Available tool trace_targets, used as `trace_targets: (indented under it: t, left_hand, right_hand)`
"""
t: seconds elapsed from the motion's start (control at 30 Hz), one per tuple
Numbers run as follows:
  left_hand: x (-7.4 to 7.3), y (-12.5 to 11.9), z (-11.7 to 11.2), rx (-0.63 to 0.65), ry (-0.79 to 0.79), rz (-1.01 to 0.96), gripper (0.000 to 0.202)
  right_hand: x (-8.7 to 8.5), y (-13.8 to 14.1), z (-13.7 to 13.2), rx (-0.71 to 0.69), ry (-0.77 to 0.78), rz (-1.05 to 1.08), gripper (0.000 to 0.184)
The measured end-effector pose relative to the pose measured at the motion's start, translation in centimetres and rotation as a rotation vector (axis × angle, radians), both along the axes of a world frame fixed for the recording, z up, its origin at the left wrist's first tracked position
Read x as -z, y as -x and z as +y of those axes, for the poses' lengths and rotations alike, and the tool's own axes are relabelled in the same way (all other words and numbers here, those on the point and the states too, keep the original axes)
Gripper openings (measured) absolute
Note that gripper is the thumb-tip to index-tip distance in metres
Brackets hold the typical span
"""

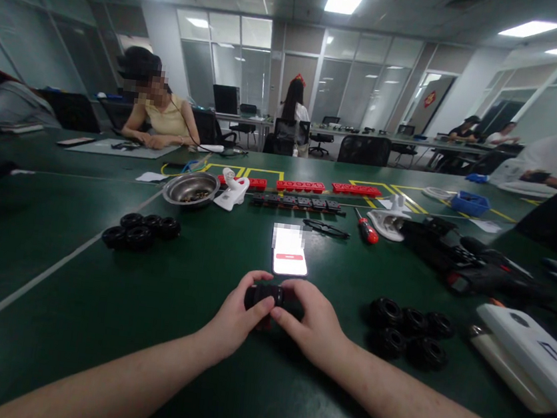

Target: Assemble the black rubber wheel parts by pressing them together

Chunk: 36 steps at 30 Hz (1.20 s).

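Gripping: black part (263, 292) is being pinched by left hand (235, 313) and right hand (317, 315) | position: being held between them, just short of the phone (289, 264) | long axis: being partly hidden, seemingly running left-to-right | nearer hand: neither, both touching

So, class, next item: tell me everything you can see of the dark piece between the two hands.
The dark piece is small, black and slightly glossy, perhaps plastic, with rounded edges. The left hand and right hand grip it from either side, thumbs nearest the viewer, hiding much of it. A little red shows just below. It sits on the near side of the lit phone. Whether it touches the green table is unclear.
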<state>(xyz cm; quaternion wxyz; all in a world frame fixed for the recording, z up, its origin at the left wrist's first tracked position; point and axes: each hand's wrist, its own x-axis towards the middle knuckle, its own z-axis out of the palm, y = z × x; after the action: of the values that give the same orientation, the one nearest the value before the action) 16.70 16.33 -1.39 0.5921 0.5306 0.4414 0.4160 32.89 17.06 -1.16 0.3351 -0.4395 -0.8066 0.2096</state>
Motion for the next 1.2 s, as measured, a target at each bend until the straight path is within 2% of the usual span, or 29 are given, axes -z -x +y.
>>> trace_targets:
  t: [0.07, 0.23, 0.37, 0.53, 0.67, 0.77, 0.87, 0.97, 1.07, 1.2]
  left_hand:
    - [0.26, 0.11, 0.11, -0.021, -0.02, 0.012, 0.037]
    - [0.56, 0.29, 0.72, -0.012, 0.039, -0.012, 0.037]
    - [0.16, 0.14, 0.55, -0.019, 0.038, -0.005, 0.034]
    - [-0.16, 0.18, 0.22, -0.032, 0.039, -0.038, 0.036]
    - [0.12, 0.27, 0.56, -0.05, 0.034, -0.086, 0.037]
    - [0.11, 0.12, 0.74, -0.035, 0.074, -0.039, 0.038]
    - [-0.18, 0.05, 0.51, -0.055, 0.071, -0.011, 0.034]
    - [-0.28, 0.25, 0.24, -0.079, 0.064, -0.017, 0.036]
    - [0.03, 0.52, 0.33, -0.032, 0.049, -0.069, 0.04]
    - [0.28, 0.46, 0.67, 0.01, 0.076, -0.091, 0.036]
  right_hand:
    - [-0.12, 0.06, -0.01, -0.033, -0.045, -0.011, 0.027]
    - [-0.47, 0.1, -0.35, -0.122, -0.183, -0.009, 0.037]
    - [-0.47, 0.09, -0.44, -0.096, -0.171, -0.01, 0.044]
    - [-0.33, 0.06, -0.18, -0.016, -0.133, -0.093, 0.024]
    - [-0.5, 0.09, -0.38, -0.106, -0.237, -0.043, 0.03]
    - [-0.65, 0.12, -0.63, -0.161, -0.279, -0.036, 0.036]
    - [-0.62, 0.11, -0.6, -0.095, -0.221, -0.038, 0.04]
    - [-0.48, 0.09, -0.34, -0.016, -0.169, -0.089, 0.031]
    - [-0.43, 0.08, -0.18, -0.042, -0.19, -0.087, 0.027]
    - [-0.6, 0.1, -0.34, -0.114, -0.266, -0.038, 0.031]
